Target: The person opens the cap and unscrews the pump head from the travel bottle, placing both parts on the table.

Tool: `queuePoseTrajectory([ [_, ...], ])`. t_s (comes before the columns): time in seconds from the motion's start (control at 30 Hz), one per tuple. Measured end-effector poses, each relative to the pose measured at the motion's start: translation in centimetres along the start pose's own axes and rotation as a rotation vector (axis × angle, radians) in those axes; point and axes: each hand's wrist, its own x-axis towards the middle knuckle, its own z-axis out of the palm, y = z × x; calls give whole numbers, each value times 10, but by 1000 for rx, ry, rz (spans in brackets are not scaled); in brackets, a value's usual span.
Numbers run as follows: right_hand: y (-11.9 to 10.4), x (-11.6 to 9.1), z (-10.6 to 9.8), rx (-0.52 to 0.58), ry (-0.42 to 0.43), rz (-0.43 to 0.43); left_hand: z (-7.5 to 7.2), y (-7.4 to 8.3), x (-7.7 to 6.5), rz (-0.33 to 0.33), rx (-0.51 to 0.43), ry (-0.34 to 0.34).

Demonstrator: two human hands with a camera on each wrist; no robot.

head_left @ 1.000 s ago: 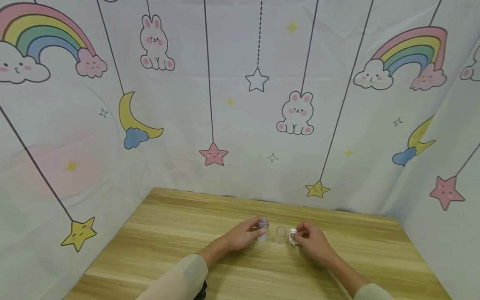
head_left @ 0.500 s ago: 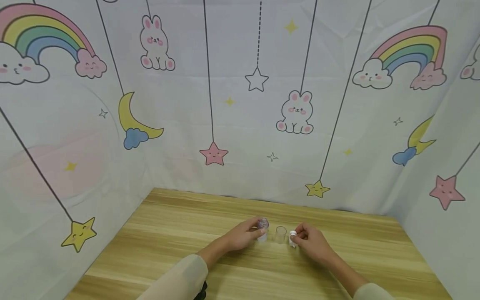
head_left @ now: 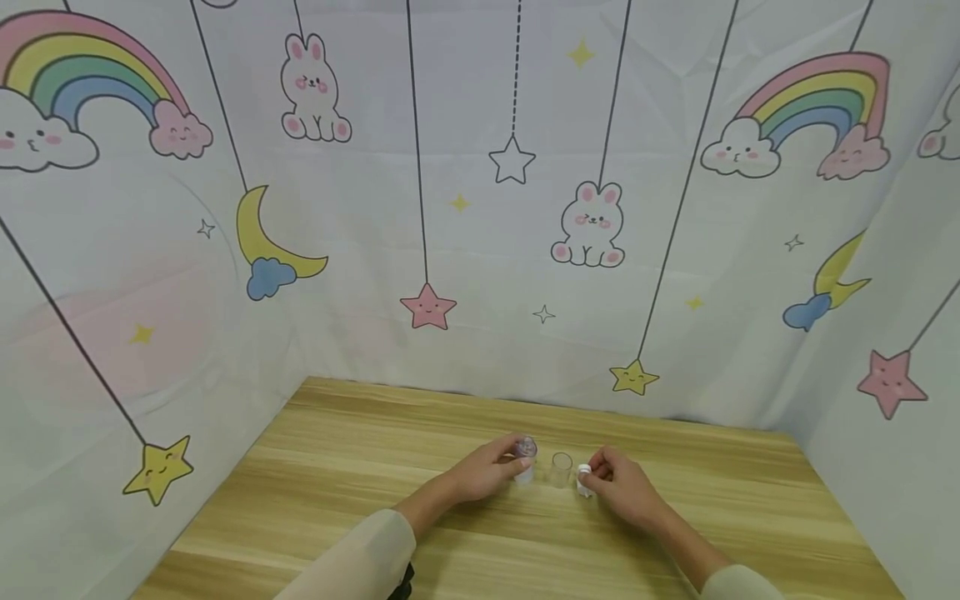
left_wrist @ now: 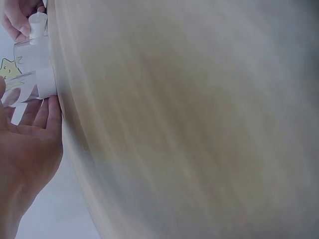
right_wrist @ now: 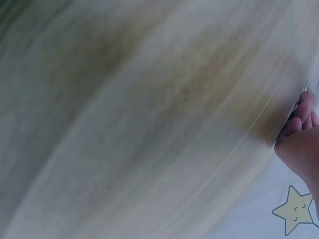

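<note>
In the head view my left hand (head_left: 480,473) holds a small clear bottle (head_left: 527,450) with a white lower part, thumb and fingers around its sides. The bottle stands upright on the wooden table. Just right of it is a clear open-topped cup (head_left: 562,471), like a bottle's cap, touched by neither hand. My right hand (head_left: 624,490) pinches a small white piece (head_left: 584,481) shaped like a pump top, close to the cup's right side. The left wrist view has all three things in a row, the bottle (left_wrist: 30,88) nearest. In the right wrist view only curled fingers show at the edge.
The wood-grain table (head_left: 360,450) runs back to a white cloth (head_left: 360,208) printed with rainbows, rabbits, moons and stars. More of this cloth borders the table on the left and right.
The small white piece has shifted slightly towards me and tilted in my right fingers. My left hand, the bottle and the cup have stayed in place.
</note>
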Motion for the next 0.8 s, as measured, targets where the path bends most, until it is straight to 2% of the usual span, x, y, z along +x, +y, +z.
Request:
queuePoseTrajectory([
  [0.27,1,0,1,7,-17,-25,1,-4,1,-22,-1,-1],
  [0.8,-3,1,-1,-2,-62,-47,1,-4,2,-6,-7,-4],
])
